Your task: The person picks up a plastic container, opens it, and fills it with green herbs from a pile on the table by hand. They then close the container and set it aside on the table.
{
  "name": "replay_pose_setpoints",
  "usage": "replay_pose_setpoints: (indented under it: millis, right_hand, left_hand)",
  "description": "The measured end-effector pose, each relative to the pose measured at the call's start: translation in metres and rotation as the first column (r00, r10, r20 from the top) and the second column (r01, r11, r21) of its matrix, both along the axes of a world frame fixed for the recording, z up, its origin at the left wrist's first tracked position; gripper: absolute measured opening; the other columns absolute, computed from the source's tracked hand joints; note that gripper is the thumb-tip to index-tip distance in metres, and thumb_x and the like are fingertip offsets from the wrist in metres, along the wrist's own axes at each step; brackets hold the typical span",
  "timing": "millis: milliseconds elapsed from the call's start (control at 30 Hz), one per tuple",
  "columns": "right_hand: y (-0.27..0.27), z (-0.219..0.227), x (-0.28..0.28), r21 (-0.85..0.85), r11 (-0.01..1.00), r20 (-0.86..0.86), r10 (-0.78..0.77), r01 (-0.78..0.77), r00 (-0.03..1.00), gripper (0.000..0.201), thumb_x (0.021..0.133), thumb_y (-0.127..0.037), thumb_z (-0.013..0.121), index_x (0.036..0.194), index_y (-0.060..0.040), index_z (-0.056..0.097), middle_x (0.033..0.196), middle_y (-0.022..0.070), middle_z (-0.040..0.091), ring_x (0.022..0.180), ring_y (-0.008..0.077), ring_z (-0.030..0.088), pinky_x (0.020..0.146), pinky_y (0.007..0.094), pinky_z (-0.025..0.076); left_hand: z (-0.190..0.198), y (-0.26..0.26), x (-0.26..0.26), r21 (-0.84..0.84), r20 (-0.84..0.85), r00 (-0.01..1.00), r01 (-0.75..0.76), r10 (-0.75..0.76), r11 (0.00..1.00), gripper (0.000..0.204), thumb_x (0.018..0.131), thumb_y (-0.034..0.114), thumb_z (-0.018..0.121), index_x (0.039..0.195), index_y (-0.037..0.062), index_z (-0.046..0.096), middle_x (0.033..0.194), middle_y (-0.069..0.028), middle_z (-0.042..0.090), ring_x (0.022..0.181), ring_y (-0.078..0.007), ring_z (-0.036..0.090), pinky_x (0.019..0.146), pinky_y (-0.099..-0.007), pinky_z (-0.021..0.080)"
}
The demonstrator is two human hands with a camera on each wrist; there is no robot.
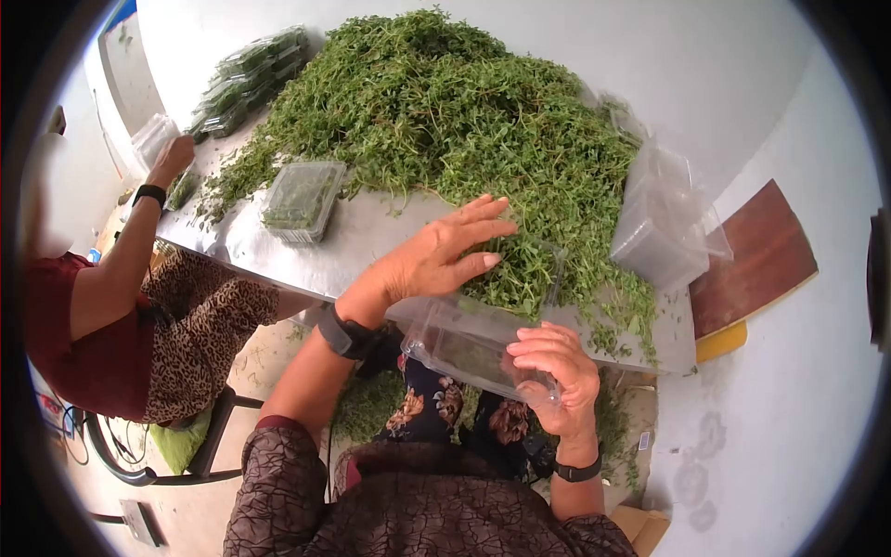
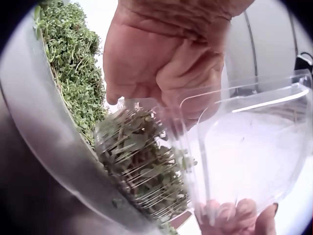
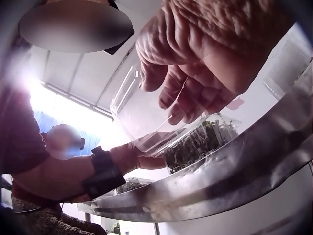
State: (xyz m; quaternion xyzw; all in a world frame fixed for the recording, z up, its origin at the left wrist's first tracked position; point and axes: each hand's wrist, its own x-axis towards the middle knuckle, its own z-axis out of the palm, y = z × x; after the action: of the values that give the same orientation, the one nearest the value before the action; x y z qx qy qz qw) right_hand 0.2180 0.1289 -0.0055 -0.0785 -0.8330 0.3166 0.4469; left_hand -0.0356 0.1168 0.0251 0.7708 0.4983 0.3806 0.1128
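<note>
A clear plastic clamshell box lies at the table's near edge, its base (image 2: 146,166) filled with green leafy sprigs. Its lid (image 1: 459,348) is hinged back and hangs out over the person's lap. My left hand (image 1: 444,249) is over the filled base, fingers extended and spread above the sprigs (image 1: 520,278). At the lid's right end, my right hand (image 1: 561,376) pinches the rim between thumb and fingers. In the right wrist view the right hand's fingers (image 3: 171,93) curl at the lid's edge.
A large heap of greens (image 1: 436,102) covers much of the metal table (image 1: 371,223). A closed filled clamshell (image 1: 302,202) stands left, with stacked filled boxes (image 1: 246,79) behind. Nested empty clamshells (image 1: 659,223) stand right, near a brown board (image 1: 756,255). Another person (image 1: 102,316) sits at left.
</note>
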Motion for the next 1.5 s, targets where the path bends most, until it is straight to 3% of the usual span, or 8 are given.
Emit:
replay_pose_setpoints:
  millis: [200, 433, 600, 633, 767, 1133, 1333, 1500]
  right_hand:
    - [0.002, 0.001, -0.002, 0.038, 0.999, 0.002, -0.021, 0.021, 1.0, 0.025, 0.077, -0.03, 0.073, 0.087, -0.0072, 0.066, 0.095, 0.0068, 0.069, 0.1, 0.0283, 0.064, 0.095, 0.045, 0.042]
    - [0.002, 0.001, -0.003, 0.024, 0.999, -0.007, -0.032, 0.032, 0.999, 0.025, 0.076, -0.027, 0.074, 0.088, -0.0074, 0.066, 0.095, 0.0071, 0.07, 0.1, 0.028, 0.064, 0.095, 0.0452, 0.043]
    - [0.002, 0.001, -0.002, -0.005, 1.0, -0.009, -0.018, 0.018, 1.0, 0.026, 0.078, -0.03, 0.072, 0.089, -0.0075, 0.066, 0.095, 0.0073, 0.07, 0.099, 0.0279, 0.064, 0.095, 0.0453, 0.043]
    - [0.002, 0.002, -0.001, -0.008, 1.0, -0.003, -0.018, 0.018, 1.0, 0.026, 0.079, -0.031, 0.072, 0.09, -0.0075, 0.066, 0.095, 0.0074, 0.07, 0.099, 0.0278, 0.065, 0.095, 0.0453, 0.043]
    - [0.003, 0.003, -0.003, 0.019, 1.0, 0.005, -0.016, 0.016, 1.0, 0.026, 0.079, -0.031, 0.072, 0.089, -0.0076, 0.066, 0.095, 0.0072, 0.07, 0.099, 0.0276, 0.065, 0.095, 0.0449, 0.043]
    - [0.003, 0.005, 0.0, 0.016, 1.0, 0.038, -0.005, 0.005, 0.999, 0.024, 0.077, -0.028, 0.074, 0.087, -0.0081, 0.067, 0.095, 0.0068, 0.07, 0.1, 0.0269, 0.064, 0.094, 0.0445, 0.043]
    - [0.003, 0.006, -0.001, 0.025, 1.0, 0.03, 0.002, -0.003, 1.0, 0.026, 0.077, -0.03, 0.074, 0.089, -0.0079, 0.067, 0.096, 0.0069, 0.069, 0.1, 0.0272, 0.064, 0.095, 0.0447, 0.043]
    - [0.003, 0.003, -0.001, 0.019, 1.0, 0.033, 0.007, -0.007, 0.999, 0.026, 0.077, -0.031, 0.074, 0.089, -0.0081, 0.067, 0.096, 0.0068, 0.07, 0.1, 0.0271, 0.064, 0.095, 0.0445, 0.043]
  left_hand:
    - [0.003, -0.004, 0.003, 0.038, -0.33, 0.941, -0.058, 0.068, 0.998, 0.031, 0.087, 0.018, 0.06, 0.116, 0.0072, 0.063, 0.128, -0.0113, 0.057, 0.133, -0.0307, 0.039, 0.115, -0.0522, 0.013]
    - [0.007, -0.003, 0.0, -0.133, -0.324, 0.945, -0.078, 0.031, 0.988, 0.026, 0.088, 0.019, 0.06, 0.112, 0.01, 0.066, 0.119, -0.0089, 0.063, 0.128, -0.0268, 0.046, 0.115, -0.054, 0.009]
    - [0.008, 0.001, -0.03, -0.07, 0.186, 0.977, -0.089, 0.101, 0.994, 0.026, 0.091, 0.019, 0.058, 0.115, 0.0125, 0.065, 0.124, -0.0104, 0.061, 0.124, -0.0243, 0.05, 0.114, -0.052, 0.012]
    - [0.01, 0.005, -0.038, -0.013, 0.143, 0.975, -0.167, 0.167, 0.986, 0.029, 0.089, 0.015, 0.059, 0.117, 0.0122, 0.064, 0.127, -0.0146, 0.058, 0.121, -0.0288, 0.053, 0.11, -0.0479, 0.028]
    - [0.006, 0.021, -0.048, -0.05, -0.059, 0.957, -0.285, 0.282, 0.957, 0.037, 0.083, 0.004, 0.057, 0.119, 0.0086, 0.061, 0.131, -0.021, 0.053, 0.117, -0.0354, 0.054, 0.092, -0.0392, 0.048]
    - [-0.023, 0.077, -0.055, -0.036, -0.548, 0.802, -0.308, 0.239, 0.951, 0.048, 0.081, 0.004, 0.06, 0.128, 0.0127, 0.053, 0.127, -0.017, 0.054, 0.107, -0.0351, 0.057, 0.092, -0.0419, 0.046]
    - [-0.018, 0.072, -0.064, -0.103, -0.369, 0.887, -0.335, 0.276, 0.937, 0.018, 0.079, 0.003, 0.061, 0.097, 0.0056, 0.062, 0.09, -0.0139, 0.062, 0.088, -0.0355, 0.059, 0.079, -0.0416, 0.048]
    - [0.035, 0.04, -0.058, -0.255, 0.14, 0.949, -0.242, 0.283, 0.936, 0.012, 0.084, 0.004, 0.061, 0.095, 0.0036, 0.062, 0.082, -0.0011, 0.06, 0.078, -0.0115, 0.056, 0.068, -0.0263, 0.046]
